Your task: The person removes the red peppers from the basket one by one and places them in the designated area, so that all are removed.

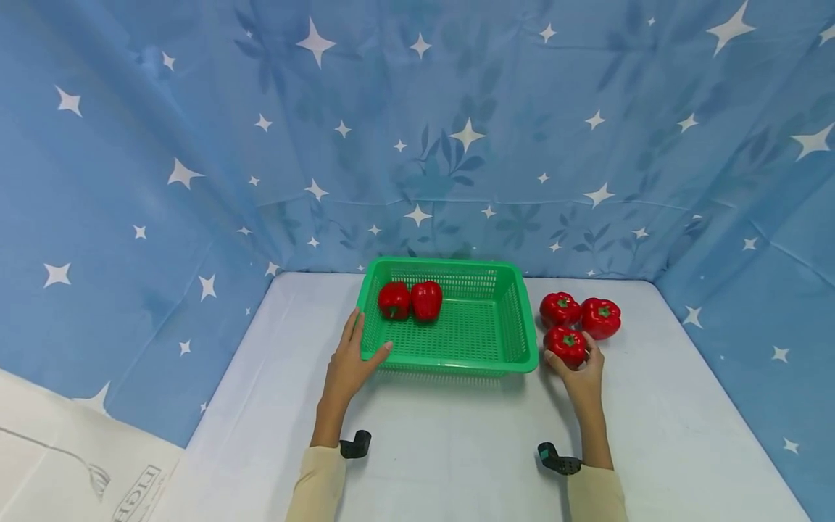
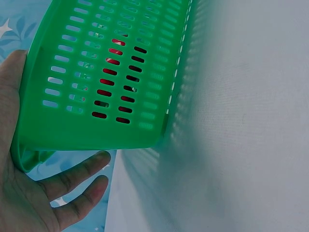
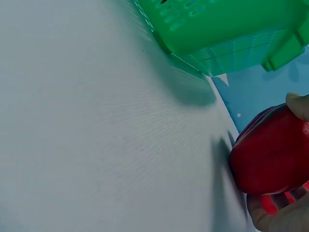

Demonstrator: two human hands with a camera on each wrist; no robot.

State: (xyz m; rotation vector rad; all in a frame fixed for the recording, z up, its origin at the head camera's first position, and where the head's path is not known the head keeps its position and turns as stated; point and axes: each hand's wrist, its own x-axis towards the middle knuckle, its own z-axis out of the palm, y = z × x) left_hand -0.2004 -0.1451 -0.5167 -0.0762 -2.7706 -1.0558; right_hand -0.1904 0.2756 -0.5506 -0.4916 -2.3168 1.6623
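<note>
Green plastic is forming the basket [image 1: 466, 330]. To its right, the right hand [image 1: 585, 371] is pinching a red pepper [image 1: 565, 348], thumb and curled fingers clamping opposite sides; whether it is clearing the table [image 1: 457, 435] I cannot tell. Glossy skin is likely offering poor friction, so a slack pinch could drop it. Also right of the basket, a second pepper [image 1: 559, 309] and third pepper [image 1: 601, 319] are crowding it; a knock could start them rolling. At the basket's front left corner, the left hand [image 1: 349, 368] is resting, fingers straight, thumb spread apart; seemingly light contact could allow sliding if the right rim [image 1: 527, 319] is struck. Inside the basket, left, a fourth pepper [image 1: 394, 299] and fifth pepper [image 1: 427, 301] are lying together.
</note>
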